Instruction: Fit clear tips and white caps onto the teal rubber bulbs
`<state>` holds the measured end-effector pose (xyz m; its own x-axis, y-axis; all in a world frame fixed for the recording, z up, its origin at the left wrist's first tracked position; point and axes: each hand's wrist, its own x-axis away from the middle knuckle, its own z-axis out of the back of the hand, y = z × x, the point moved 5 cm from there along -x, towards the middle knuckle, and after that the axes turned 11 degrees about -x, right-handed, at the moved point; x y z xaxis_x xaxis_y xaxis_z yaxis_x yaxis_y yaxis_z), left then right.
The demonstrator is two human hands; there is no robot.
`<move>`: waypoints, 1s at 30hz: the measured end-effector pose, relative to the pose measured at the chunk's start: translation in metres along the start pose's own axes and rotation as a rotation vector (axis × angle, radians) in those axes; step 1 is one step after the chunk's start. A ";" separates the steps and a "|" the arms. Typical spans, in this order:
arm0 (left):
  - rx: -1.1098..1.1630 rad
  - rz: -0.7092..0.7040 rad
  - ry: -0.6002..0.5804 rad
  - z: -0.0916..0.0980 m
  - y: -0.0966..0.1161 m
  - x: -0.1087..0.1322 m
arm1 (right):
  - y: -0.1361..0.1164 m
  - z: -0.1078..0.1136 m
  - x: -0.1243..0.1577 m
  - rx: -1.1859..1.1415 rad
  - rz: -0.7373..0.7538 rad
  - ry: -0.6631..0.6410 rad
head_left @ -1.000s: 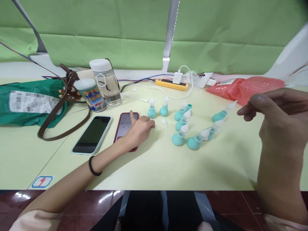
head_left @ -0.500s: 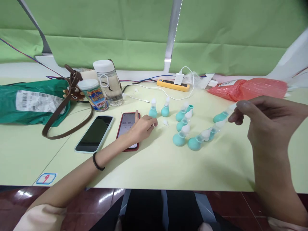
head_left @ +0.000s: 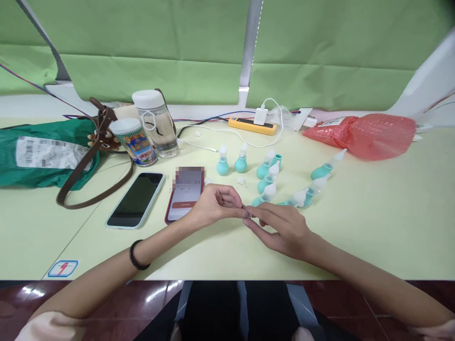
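My left hand is in front of the phones, thumb and fingertips pinched together. Its fingertips meet those of my right hand, also pinched, just above the table. Whatever lies between them is too small and covered to make out. Behind the hands stand several teal bulb nasal aspirators with clear, white-tipped nozzles, among them one upright aspirator and another. A tilted aspirator lies on the right. A teal bulb with an open neck has no nozzle on it. A small white piece lies behind the fingers.
Left of my hands lie a red-cased phone showing a timer and a pale-cased phone. Further back are a water bottle, a printed cup, a green parcel, a yellow power strip and a red plastic bag.
My right hand has left the tilted aspirator at the right and come to the middle. My left hand has moved nearer me, off the table behind, and the two hands' fingertips now meet.
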<state>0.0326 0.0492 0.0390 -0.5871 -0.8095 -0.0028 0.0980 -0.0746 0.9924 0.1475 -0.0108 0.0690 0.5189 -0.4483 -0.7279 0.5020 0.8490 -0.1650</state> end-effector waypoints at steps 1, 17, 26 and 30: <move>0.008 0.017 -0.008 0.000 -0.002 0.000 | 0.003 -0.001 0.001 -0.061 -0.035 -0.001; -1.853 -0.246 0.104 0.017 -0.019 -0.011 | 0.007 -0.011 0.002 -0.291 -0.098 -0.053; -1.849 -0.201 0.243 0.015 -0.012 -0.007 | 0.006 -0.013 0.002 -0.287 -0.097 -0.071; -1.827 -0.151 0.161 0.011 -0.013 -0.006 | 0.006 -0.014 0.003 -0.275 -0.085 -0.075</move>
<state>0.0260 0.0617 0.0277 -0.6101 -0.7697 -0.1881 0.7692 -0.5184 -0.3737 0.1421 -0.0033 0.0564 0.5379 -0.5317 -0.6542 0.3446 0.8469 -0.4050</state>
